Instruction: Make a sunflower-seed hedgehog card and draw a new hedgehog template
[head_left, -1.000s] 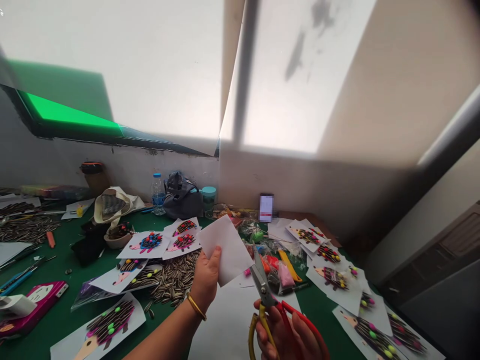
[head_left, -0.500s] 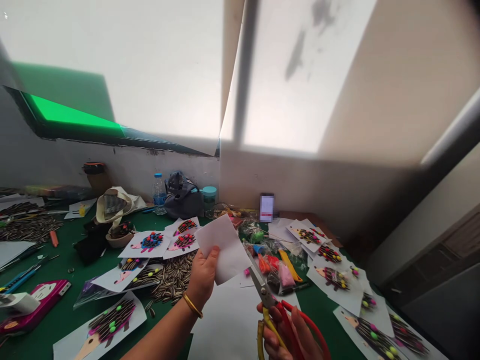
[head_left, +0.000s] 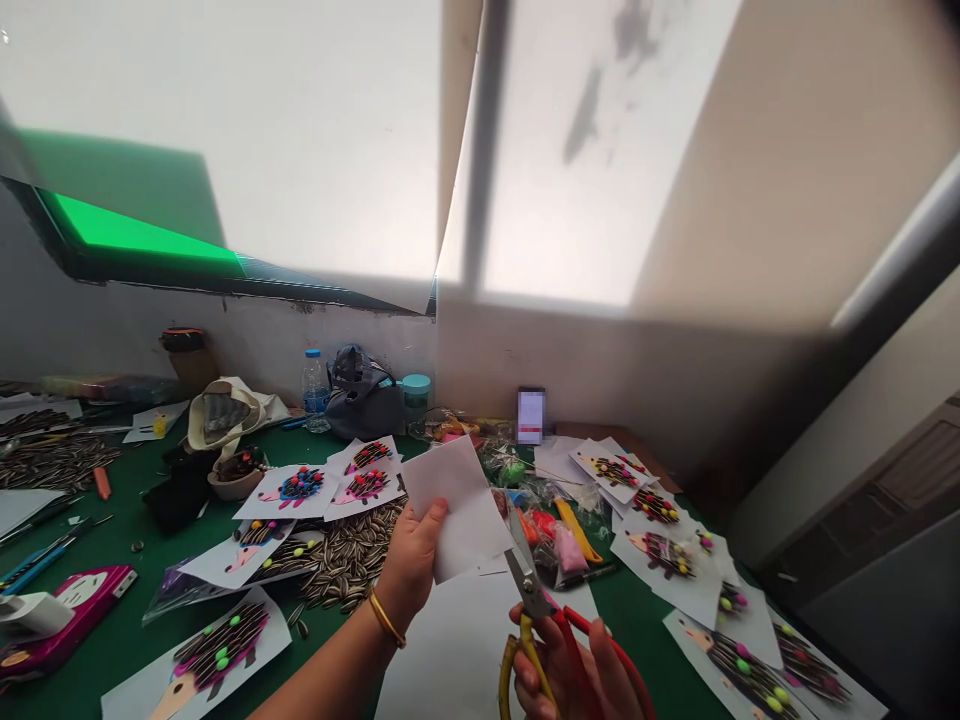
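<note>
My left hand (head_left: 417,550), with a gold bangle at the wrist, pinches a blank white paper (head_left: 459,510) by its left edge, thumb on top. In my right hand (head_left: 574,665) are scissors (head_left: 529,585) with red and yellow handles. The blades are parted and lie at the lower right edge of the held paper. A larger white sheet (head_left: 450,640) rests on the green table beneath both hands.
Sunflower seeds (head_left: 349,565) are heaped left of centre. Hedgehog pictures lie at left (head_left: 217,655) and right (head_left: 660,553). Behind the scissors are bagged coloured clay (head_left: 570,550) and a phone (head_left: 531,415). A bottle (head_left: 315,395) and bag (head_left: 365,405) stand by the wall.
The held paper has shifted slightly right and down with my left hand. The scissors have moved a little left, and their blades look wider apart. The whole view has shifted slightly.
</note>
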